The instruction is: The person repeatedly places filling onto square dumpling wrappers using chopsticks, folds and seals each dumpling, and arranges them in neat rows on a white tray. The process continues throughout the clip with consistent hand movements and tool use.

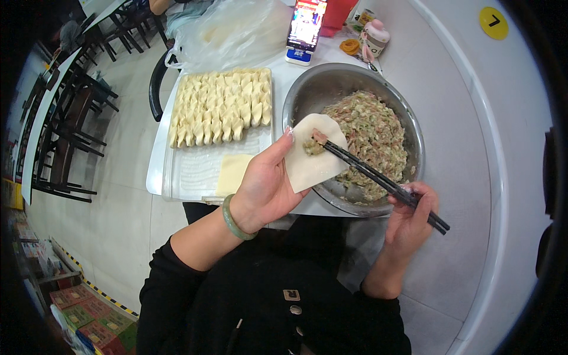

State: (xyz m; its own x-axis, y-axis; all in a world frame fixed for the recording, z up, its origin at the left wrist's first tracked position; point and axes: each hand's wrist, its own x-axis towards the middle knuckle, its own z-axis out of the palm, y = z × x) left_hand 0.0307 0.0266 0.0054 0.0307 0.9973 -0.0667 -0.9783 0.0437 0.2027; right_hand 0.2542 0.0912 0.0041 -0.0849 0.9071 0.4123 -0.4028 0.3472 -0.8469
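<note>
My left hand (269, 186) holds a dough wrapper (310, 171) flat on its fingers, thumb over the edge. Between the fingers of my right hand (412, 213) is a pair of black chopsticks (368, 171), whose tips press a small lump of filling (316, 144) onto the wrapper. Behind the wrapper stands a steel bowl (306, 95) with minced filling (377, 137) heaped in it. To the left, rows of folded dumplings (222, 104) fill the far part of a clear tray (191, 171). One loose wrapper (233, 171) lies at the tray's near edge, partly behind my left hand.
A clear plastic bag (230, 33) lies beyond the tray. A lit phone (306, 26) stands on a holder (298, 56) behind the bowl. A pink-capped bottle (376, 37) and rubber bands (349, 46) are near the wall. A black chair arm (156, 86) is left of the table.
</note>
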